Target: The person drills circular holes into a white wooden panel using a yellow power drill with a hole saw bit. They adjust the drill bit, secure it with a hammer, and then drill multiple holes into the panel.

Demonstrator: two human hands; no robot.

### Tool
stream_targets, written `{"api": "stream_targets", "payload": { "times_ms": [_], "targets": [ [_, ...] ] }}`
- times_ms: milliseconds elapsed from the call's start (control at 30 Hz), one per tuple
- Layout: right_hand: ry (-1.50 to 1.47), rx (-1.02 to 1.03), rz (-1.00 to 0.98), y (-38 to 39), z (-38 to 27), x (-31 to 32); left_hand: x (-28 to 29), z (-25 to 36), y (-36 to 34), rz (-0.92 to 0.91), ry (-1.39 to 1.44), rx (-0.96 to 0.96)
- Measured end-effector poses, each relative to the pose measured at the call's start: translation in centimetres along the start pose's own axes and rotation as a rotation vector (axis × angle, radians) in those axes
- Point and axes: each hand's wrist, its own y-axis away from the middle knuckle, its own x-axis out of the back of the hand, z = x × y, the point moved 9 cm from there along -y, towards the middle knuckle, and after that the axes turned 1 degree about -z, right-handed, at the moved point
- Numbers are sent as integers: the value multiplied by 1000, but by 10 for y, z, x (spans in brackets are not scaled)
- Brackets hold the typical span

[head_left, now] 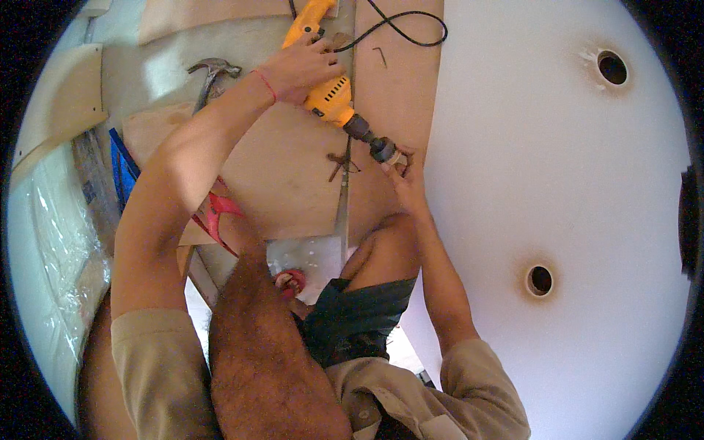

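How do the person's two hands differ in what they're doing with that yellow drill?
The left hand wraps shut around the body of the drill, up by the cord; the right hand sits lower, its fingertips pinching the chuck at the tip. The left arm reaches further out, while the right arm is bent closer in beside the white board. Both hands are bare and both touch the drill.

Bright daylight, soft shadows, fisheye-bent edges, dark corners

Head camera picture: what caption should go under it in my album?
Left hand grips a yellow drill while right hand steadies its bit by a white panel.
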Motion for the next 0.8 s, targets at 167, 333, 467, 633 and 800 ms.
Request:
{"api": "stream_targets", "payload": {
  "times_ms": [167,333,467,633,800],
  "targets": [
    [143,61,136,-3,4,7,-12,1,-9,-5,10,21],
    [236,126,218,4,-12,11,-9,2,-9,167,-86,1],
    [212,215,278,5,-16,6,-9,-1,-11,185,-38,15],
    [262,298,378,3,-10,2,-13,2,-19,109,-73,23],
    [404,248,384,6,-15,-1,-17,-1,-23,51,-75,68]
  ]
}}
